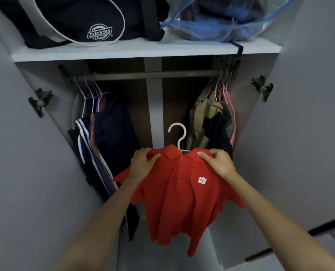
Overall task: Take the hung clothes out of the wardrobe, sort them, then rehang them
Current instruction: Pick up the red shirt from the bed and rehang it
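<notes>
Head: left hand (143,163), right hand (218,161) grip polo (178,192); prob. tracksuit (82,137) hangs behind.

Both hands (143,163) (217,162) grip red polo (174,202) shoulders.

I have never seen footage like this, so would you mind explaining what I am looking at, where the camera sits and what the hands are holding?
There is no machine here. This single picture comes from a wide-angle camera worn on a person's head, looking forward and down, so the two bare arms are the wearer's own. The left hand and right hand each grip a shoulder of a red polo shirt. The shirt sits on a white hanger whose hook is free, below the rail of an open wardrobe. More clothes hang at the rail's two ends: dark garments on the left, beige and dark garments on the right. The shelf above carries a dark bag and a clear plastic bag of fabric.
</notes>
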### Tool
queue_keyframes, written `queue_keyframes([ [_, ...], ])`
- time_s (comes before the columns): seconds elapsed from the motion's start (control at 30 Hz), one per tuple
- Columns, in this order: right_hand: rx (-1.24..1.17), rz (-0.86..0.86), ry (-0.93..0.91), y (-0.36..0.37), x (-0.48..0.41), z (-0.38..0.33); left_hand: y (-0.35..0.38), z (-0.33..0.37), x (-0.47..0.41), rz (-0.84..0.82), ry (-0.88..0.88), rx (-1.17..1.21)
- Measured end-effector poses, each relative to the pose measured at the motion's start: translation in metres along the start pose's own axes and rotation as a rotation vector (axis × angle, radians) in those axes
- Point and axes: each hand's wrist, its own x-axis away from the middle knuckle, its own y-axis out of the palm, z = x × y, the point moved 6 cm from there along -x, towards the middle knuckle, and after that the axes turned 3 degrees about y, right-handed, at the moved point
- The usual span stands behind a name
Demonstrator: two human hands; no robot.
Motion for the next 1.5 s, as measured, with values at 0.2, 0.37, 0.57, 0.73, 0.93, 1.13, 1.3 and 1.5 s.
queue_keyframes([
  [0.2,-0.021,0.039,-0.001,-0.016,-0.054,-0.017,0.006,0.012,-0.066,0.009,0.033,-0.010],
  [0.37,-0.052,0.115,-0.015,-0.025,-0.082,-0.033,0.008,0.025,-0.115,0.021,0.114,-0.049],
  [0.57,0.001,0.191,0.002,-0.024,-0.110,-0.056,0.025,0.039,-0.170,-0.003,0.180,-0.137],
  [0.73,-0.015,0.300,0.060,-0.033,-0.134,-0.063,0.020,0.041,-0.199,0.022,0.237,-0.190],
  [0.93,-0.050,0.433,0.123,-0.045,-0.158,-0.078,0.016,0.032,-0.209,-0.010,0.285,-0.301],
  [1.13,-0.138,0.497,0.207,-0.042,-0.179,-0.086,0.012,0.023,-0.211,-0.048,0.323,-0.350],
  [1.3,-0.153,0.488,0.243,-0.028,-0.202,-0.078,0.013,0.018,-0.214,-0.077,0.320,-0.367],
  [1.5,-0.262,0.516,0.321,-0.026,-0.215,-0.063,0.022,0.012,-0.217,-0.111,0.290,-0.367],
])
